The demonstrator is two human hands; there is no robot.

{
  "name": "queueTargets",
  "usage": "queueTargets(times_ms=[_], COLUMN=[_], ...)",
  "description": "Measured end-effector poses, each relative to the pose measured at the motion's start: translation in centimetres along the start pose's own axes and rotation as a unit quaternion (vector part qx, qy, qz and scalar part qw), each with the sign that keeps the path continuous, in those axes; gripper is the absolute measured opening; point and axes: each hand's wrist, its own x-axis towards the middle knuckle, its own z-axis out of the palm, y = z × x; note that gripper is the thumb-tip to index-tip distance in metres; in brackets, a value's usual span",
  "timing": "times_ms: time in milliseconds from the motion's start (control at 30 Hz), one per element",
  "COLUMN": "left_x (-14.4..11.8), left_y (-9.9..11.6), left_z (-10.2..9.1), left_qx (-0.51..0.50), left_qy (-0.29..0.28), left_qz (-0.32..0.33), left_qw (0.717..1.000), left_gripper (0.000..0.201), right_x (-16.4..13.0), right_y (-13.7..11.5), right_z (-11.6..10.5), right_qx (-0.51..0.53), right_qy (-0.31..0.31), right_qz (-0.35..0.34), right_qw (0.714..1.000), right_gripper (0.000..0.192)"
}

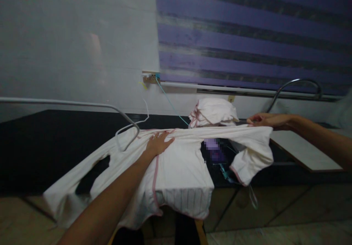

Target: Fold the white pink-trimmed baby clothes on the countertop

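A white long-sleeved shirt [181, 164] with pinkish-red edging lies spread over the counter, its lower part hanging past the front edge. My left hand [158, 144] rests flat on the shirt near its collar, fingers spread. At the right, my right hand [260, 119] pinches the upper edge of one sleeve and holds it out sideways, slightly raised. The end of that sleeve droops toward the counter's front. The other sleeve trails down at the left. Behind the shirt sits a bundle of folded white cloth [216, 110] with similar edging.
A phone with a purple screen [214, 151] lies under the stretched sleeve. A bent pale metal rod [68, 102] reaches in from the left over the shirt. The dark counter [41, 142] carries a pale board [305, 151] at the right, beside a curved faucet [291, 84]. A green cable [170, 102] runs from a wall socket.
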Motion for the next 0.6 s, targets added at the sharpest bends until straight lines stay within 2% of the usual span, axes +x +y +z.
queueTargets(times_ms=[67,133,267,367,433,533,567,600], left_x=[0.1,0.1,0.2,0.3,0.3,0.4,0.5,0.5], left_y=[0.0,-0.1,-0.2,-0.4,-0.4,-0.4,-0.4,-0.4], left_z=[0.0,0.1,0.2,0.3,0.2,0.1,0.1,0.1], left_qx=[0.003,0.01,0.017,0.017,0.017,0.019,0.022,0.026], left_qy=[-0.001,-0.002,-0.003,0.0,0.001,0.0,-0.003,-0.007], left_qz=[0.0,0.001,0.0,-0.004,-0.003,0.0,0.0,-0.001], left_qw=[1.0,1.0,1.0,1.0,1.0,1.0,1.0,1.0], left_gripper=[0.076,0.077,0.078,0.077,0.078,0.08,0.081,0.082], right_x=[-0.6,-0.8,-1.5,-2.5,-3.1,-3.7,-3.8,-3.8], right_y=[0.5,1.1,2.5,3.9,5.0,6.5,6.9,7.3], right_z=[-0.5,-0.6,-1.4,-3.4,-5.2,-7.0,-7.3,-7.4], right_qx=[0.022,0.036,0.066,0.054,0.014,-0.053,-0.078,-0.114], right_qy=[-0.021,-0.017,0.03,0.073,0.086,0.073,0.087,0.159], right_qz=[0.024,0.039,0.011,0.004,0.038,0.115,0.137,0.148], right_qw=[0.999,0.998,0.997,0.996,0.996,0.989,0.984,0.969], right_gripper=[0.038,0.037,0.035,0.035,0.031,0.029,0.031,0.033])
